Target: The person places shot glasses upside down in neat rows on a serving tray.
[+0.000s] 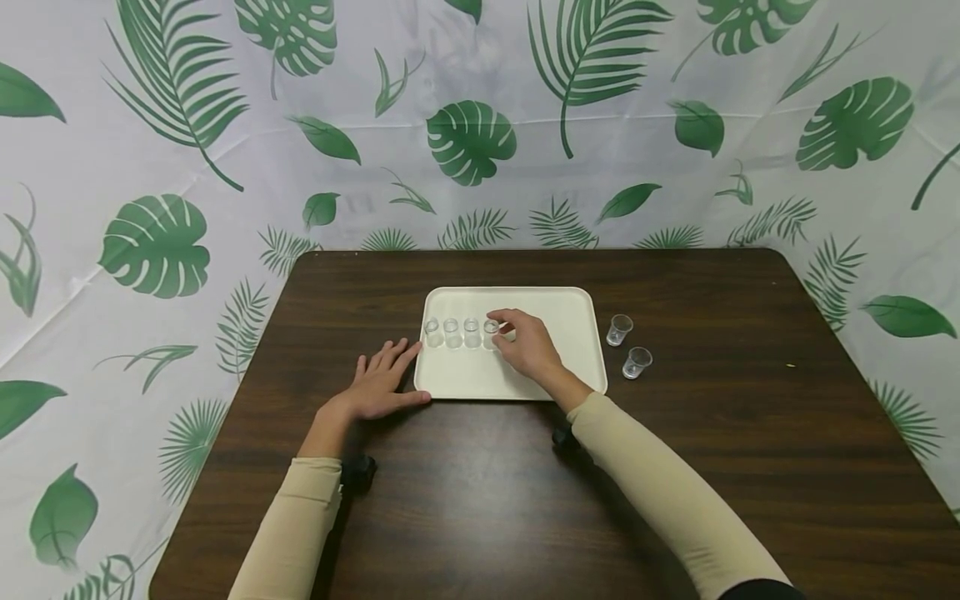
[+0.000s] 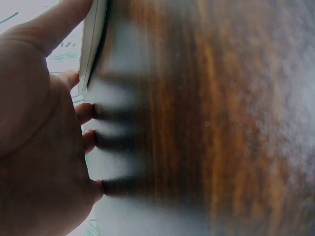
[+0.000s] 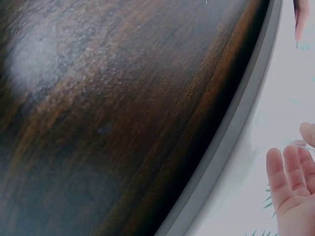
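A cream tray (image 1: 551,307) lies on the table with several small clear cups (image 1: 452,333) standing in a row across its left half. My right hand (image 1: 527,343) reaches over the tray and pinches the rightmost clear cup (image 1: 491,328) of that row between thumb and fingers. In the right wrist view, part of that hand (image 3: 295,182) shows at the right edge, with a sliver of clear rim by the thumb. My left hand (image 1: 380,385) rests spread at the tray's left front corner, thumb along the front edge and index fingertip at the left side.
Two more clear cups, one farther back (image 1: 618,330) and one nearer (image 1: 637,363), stand on the dark wooden table (image 1: 480,483) to the right of the tray. A white cloth with green leaves (image 1: 360,208) hangs behind the table.
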Action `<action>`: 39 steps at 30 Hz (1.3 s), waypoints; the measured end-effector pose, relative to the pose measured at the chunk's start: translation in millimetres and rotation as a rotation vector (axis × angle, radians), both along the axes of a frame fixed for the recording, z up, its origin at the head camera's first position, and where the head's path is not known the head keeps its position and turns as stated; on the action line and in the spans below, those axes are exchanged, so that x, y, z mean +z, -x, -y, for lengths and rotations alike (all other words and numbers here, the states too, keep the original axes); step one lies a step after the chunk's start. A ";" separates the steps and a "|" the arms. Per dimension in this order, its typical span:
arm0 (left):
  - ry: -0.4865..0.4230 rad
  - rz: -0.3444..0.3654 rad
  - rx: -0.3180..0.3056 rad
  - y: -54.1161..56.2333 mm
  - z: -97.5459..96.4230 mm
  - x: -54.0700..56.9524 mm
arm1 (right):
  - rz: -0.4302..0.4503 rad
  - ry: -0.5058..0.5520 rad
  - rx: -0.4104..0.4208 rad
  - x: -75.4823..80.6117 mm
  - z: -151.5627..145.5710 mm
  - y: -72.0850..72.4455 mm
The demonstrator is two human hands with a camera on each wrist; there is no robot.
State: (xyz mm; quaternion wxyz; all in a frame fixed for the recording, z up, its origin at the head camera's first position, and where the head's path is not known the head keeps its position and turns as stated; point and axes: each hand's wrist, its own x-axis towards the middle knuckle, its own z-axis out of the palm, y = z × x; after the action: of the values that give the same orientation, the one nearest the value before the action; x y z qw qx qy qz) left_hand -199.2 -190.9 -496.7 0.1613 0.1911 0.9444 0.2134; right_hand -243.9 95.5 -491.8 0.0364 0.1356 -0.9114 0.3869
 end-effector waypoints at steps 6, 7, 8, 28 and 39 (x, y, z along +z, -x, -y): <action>0.002 0.000 0.002 -0.2 0.4 -0.2 | 0.016 0.016 0.006 1.1 -1.5 -1.5; 0.003 0.001 0.002 -0.3 0.3 0.1 | 0.023 0.020 0.005 1.6 -2.3 -2.1; 0.005 0.000 0.002 -0.3 0.1 0.5 | 0.030 0.025 0.002 2.0 -3.2 -2.6; 0.002 0.007 -0.004 1.4 1.7 -3.0 | -0.112 0.058 -0.170 20.7 -36.1 -26.3; -0.011 0.010 -0.009 6.5 5.5 -14.7 | -0.288 0.128 -0.200 43.0 -81.9 -51.3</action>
State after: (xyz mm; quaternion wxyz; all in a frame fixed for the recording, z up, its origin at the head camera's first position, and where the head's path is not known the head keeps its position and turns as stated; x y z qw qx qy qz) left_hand -205.7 -196.4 -511.4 0.1661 0.1951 0.9415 0.2189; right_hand -192.6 177.4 -448.8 0.2134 0.0958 -0.8792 0.4150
